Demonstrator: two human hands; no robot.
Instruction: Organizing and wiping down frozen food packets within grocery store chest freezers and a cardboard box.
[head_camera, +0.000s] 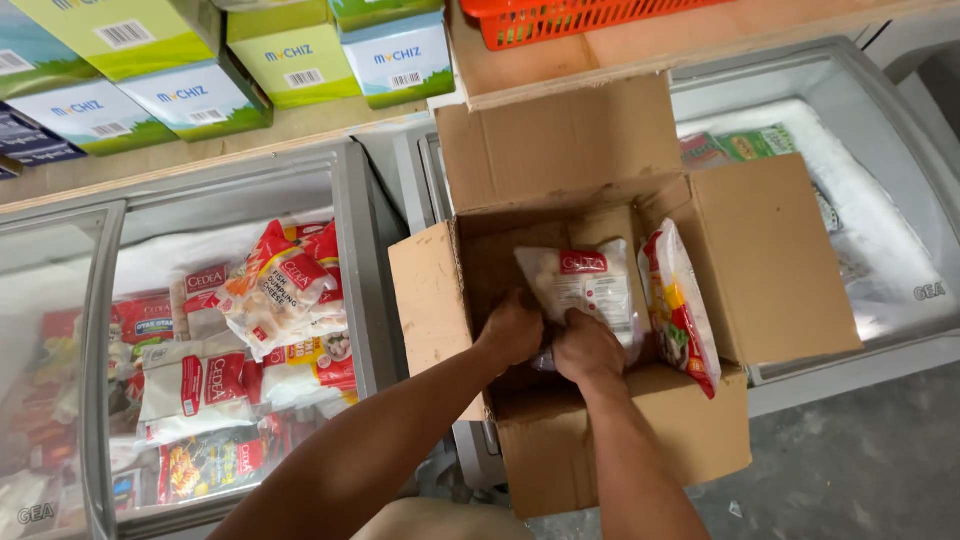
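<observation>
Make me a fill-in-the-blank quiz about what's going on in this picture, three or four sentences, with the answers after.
1. Both hands, the left hand and the right hand, reach into an open ____ box.
2. The clear frozen food bag in the cardboard box has a ____ label.
3. The chest freezer to the left of the box has its sliding lid ____.
4. The basket on the shelf above is ____ in colour.

Missing words: cardboard; red; open; orange

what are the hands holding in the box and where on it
Both hands, left and right, grip the lower edge of a clear plastic frozen-food bag with a red label inside the cardboard box.
</observation>
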